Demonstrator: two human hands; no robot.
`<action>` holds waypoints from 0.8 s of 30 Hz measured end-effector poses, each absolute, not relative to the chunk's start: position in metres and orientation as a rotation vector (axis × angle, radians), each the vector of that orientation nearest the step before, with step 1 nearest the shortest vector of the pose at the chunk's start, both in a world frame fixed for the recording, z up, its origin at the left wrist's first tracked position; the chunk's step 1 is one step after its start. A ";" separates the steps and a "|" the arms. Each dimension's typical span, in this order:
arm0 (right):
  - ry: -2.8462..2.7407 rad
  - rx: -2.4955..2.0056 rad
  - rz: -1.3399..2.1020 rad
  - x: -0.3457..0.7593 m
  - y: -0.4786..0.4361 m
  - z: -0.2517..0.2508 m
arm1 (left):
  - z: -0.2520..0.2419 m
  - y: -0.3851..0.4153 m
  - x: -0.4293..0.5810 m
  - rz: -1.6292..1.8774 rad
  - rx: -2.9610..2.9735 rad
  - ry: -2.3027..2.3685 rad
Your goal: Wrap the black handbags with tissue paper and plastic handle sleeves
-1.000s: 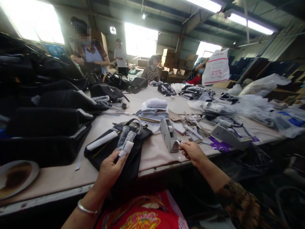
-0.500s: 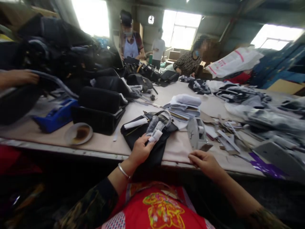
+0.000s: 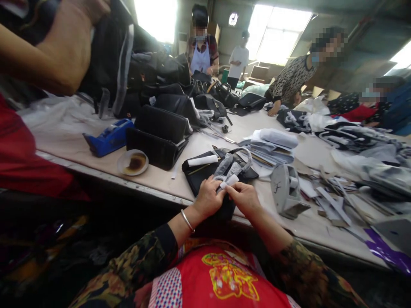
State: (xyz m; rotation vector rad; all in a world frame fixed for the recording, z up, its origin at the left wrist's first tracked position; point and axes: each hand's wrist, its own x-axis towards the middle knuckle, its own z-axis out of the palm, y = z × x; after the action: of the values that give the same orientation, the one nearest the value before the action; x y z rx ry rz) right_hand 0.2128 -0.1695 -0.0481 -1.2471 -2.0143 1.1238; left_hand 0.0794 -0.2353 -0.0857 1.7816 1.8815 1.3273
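Observation:
A black handbag (image 3: 194, 177) lies at the front edge of the table, its curved handle (image 3: 248, 156) wrapped in clear film. A white paper roll (image 3: 203, 161) rests on its left side. My left hand (image 3: 209, 197) is closed around the lower end of a film-wrapped strap (image 3: 236, 168) on the bag. White wrapping (image 3: 230, 180) covers that end. My right hand (image 3: 246, 197) pinches at the white wrapping, close beside my left fingers; whether tape is between its fingertips is hidden. A grey tape dispenser (image 3: 285, 192) stands right of my right hand.
A blue tape dispenser (image 3: 111, 137), a dish with brown residue (image 3: 132, 162) and black bags (image 3: 157, 137) stand to the left. Behind lies a paper stack (image 3: 271, 145); cardboard scraps (image 3: 334, 201) are at right. A co-worker's arm (image 3: 61, 51) reaches in at upper left.
My right hand has moved left from beside the grey dispenser to the strap end. My left hand still holds the strap. The co-worker's arm at left has risen with a black bag.

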 end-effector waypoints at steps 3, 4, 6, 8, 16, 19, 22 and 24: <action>-2.005 -1.314 1.105 0.215 -0.169 -0.048 | -0.088 -0.236 0.081 1.290 1.797 1.947; -1.999 -1.335 1.104 0.216 -0.169 -0.049 | -0.088 -0.236 0.082 1.271 1.801 1.964; -1.975 -1.368 1.128 0.216 -0.168 -0.051 | -0.088 -0.237 0.083 1.228 1.809 1.990; -1.902 -1.393 1.205 0.214 -0.167 -0.055 | -0.089 -0.238 0.084 1.193 1.819 2.008; -1.548 -1.456 1.652 0.212 -0.165 -0.064 | -0.088 -0.241 0.086 1.154 1.882 2.066; -1.481 -1.375 1.803 0.218 -0.167 -0.061 | -0.088 -0.240 0.085 1.154 1.834 2.054; -1.468 -1.371 1.833 0.222 -0.168 -0.057 | -0.089 -0.238 0.085 1.167 1.828 2.028; -1.487 -1.379 1.814 0.222 -0.168 -0.056 | -0.088 -0.237 0.084 1.199 1.831 2.008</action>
State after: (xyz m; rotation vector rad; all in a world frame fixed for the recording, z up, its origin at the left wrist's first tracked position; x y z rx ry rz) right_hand 0.2224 -0.1679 -0.0562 -1.3790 -1.4868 1.8144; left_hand 0.0836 -0.2373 -0.0882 1.8306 2.0078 1.1985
